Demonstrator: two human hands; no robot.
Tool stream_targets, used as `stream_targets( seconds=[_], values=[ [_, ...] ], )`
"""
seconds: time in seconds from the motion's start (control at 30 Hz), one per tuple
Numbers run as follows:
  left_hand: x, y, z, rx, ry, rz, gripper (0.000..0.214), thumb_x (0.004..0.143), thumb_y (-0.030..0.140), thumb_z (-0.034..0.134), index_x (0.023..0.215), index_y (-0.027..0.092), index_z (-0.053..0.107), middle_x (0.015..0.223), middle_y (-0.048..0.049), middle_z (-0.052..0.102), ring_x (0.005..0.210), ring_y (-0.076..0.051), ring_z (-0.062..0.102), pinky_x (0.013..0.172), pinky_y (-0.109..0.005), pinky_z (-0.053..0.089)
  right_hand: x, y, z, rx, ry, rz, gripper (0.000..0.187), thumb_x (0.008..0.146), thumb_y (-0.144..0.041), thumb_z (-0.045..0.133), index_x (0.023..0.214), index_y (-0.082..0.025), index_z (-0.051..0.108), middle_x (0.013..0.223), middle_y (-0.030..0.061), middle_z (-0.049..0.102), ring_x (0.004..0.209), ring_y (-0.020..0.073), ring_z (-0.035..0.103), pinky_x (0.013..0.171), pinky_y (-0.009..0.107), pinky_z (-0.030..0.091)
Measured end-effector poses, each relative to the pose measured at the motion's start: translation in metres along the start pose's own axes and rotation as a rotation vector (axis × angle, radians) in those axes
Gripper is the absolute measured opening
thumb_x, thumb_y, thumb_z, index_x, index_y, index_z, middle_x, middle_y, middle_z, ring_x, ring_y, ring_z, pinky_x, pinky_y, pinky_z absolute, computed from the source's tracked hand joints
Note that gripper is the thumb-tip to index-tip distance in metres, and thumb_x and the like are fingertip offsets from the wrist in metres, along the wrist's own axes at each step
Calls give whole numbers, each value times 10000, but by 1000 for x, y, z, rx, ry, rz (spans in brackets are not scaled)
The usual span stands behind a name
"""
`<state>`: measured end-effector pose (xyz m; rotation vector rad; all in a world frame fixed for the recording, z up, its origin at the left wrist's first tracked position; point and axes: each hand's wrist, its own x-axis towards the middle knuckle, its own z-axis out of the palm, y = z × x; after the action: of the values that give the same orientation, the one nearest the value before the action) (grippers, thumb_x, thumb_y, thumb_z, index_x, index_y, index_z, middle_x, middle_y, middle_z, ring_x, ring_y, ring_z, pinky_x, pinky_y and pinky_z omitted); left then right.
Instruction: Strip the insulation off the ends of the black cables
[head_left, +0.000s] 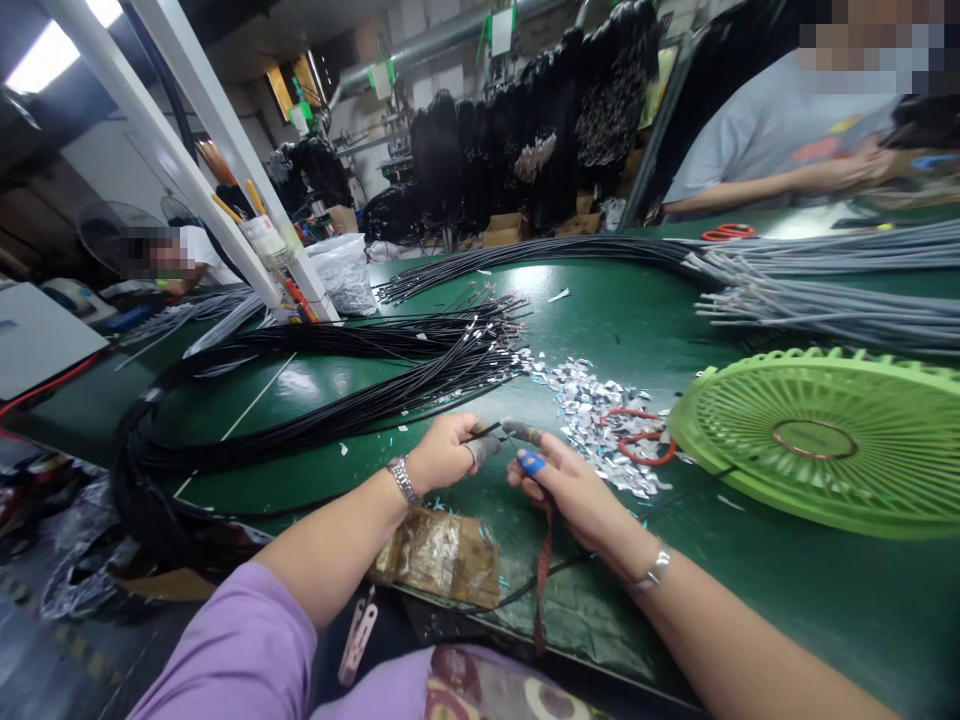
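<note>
My left hand (450,450), with a metal watch on the wrist, pinches the end of a thin black cable (489,431) over the green table. My right hand (562,475) is closed close beside it, thumb and forefinger at the cable's tip; what sits between them is too small to make out. Grey wrapping covers some fingertips, and blue tape (531,462) is on the right hand. Below the right hand hangs a dark red strap (543,590). Just beyond the hands lies a heap of silvery foil scraps (592,400), with red-handled scissors (646,450) among them.
Black cable bundles (360,390) curve across the left. A green fan grille (825,440) and grey cable bundles (840,300) are at right. Taped cardboard (442,555) lies at the near edge. A white post (232,170) rises at left. Co-workers sit far right and far left.
</note>
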<state>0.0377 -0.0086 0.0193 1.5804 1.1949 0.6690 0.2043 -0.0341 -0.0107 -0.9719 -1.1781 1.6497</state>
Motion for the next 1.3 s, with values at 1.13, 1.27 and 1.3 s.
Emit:
stream_targets(
  seconds=[1.13,1.27,1.3],
  values=[
    [-3,-2,4,1,-86,118,324,719,438,615,638,157,475,478,46,471,422,-59,379,416,-194,264,-1,-2,4,82,-107,146,453,616,-595,714,701,-163,607,484,-18,565,375,47,272,353,200,164],
    [-3,2,5,-62,-116,86,355,714,472,622,637,157,480,470,47,477,397,-49,370,398,-185,258,0,2,8,-89,-28,-36,469,653,-629,666,711,-167,617,537,-5,594,387,60,340,368,211,218],
    [-3,2,5,-67,-117,80,356,714,474,624,637,157,481,467,51,472,392,-48,366,394,-184,261,0,3,7,-99,-14,-51,474,660,-637,654,723,-168,619,549,-4,597,387,62,343,367,214,223]
  ],
)
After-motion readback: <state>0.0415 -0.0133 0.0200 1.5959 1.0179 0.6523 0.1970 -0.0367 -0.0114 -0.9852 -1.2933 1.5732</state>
